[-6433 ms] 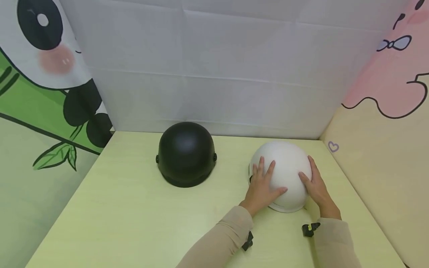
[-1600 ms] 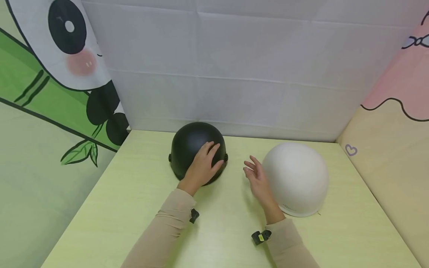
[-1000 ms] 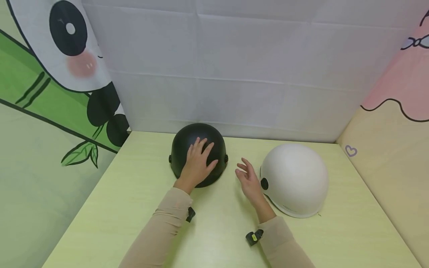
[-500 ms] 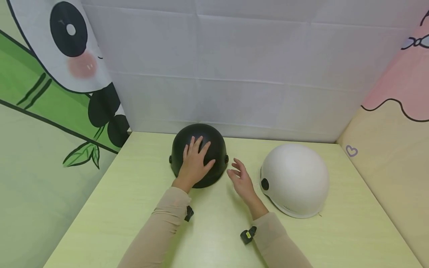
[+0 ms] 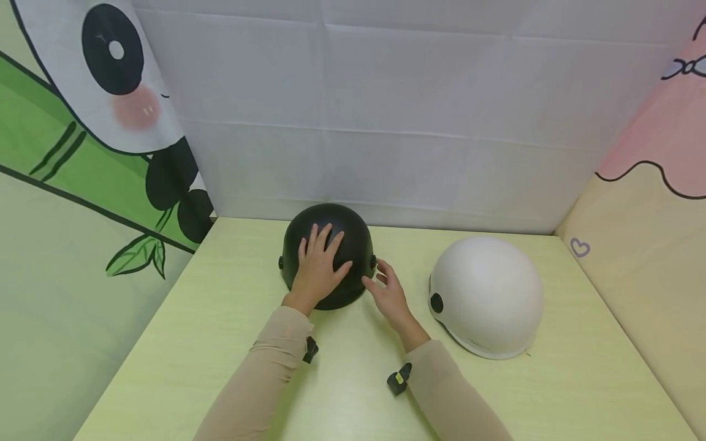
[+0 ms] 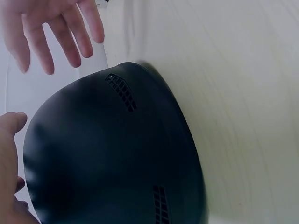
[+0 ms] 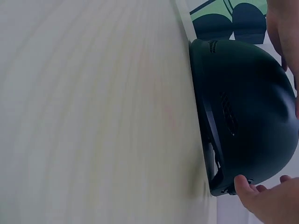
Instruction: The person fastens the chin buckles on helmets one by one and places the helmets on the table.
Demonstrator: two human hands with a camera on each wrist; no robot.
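A black helmet (image 5: 353, 233) sits dome up on the table near the back wall, with small grille vents visible in both wrist views. My left hand (image 5: 317, 266) rests on its dome with fingers spread; in the left wrist view that hand (image 6: 9, 172) shows only at the left edge. Close by the helmet's right side knob (image 5: 373, 261) is my right hand (image 5: 388, 298), its fingers loosely bent. In the right wrist view the right hand's thumb (image 7: 243, 189) overlaps the helmet's lower side; firm contact is hard to tell.
To the right, a white helmet (image 5: 488, 294) with a black round side piece stands on the pale yellow table (image 5: 220, 318). A white cloth wall (image 5: 386, 110) closes off the back, and printed cartoon panels stand at both sides.
Both hands were on the white helmet at first. My left hand has since come to the black helmet and slid slightly left; my right hand has moved left to its side.
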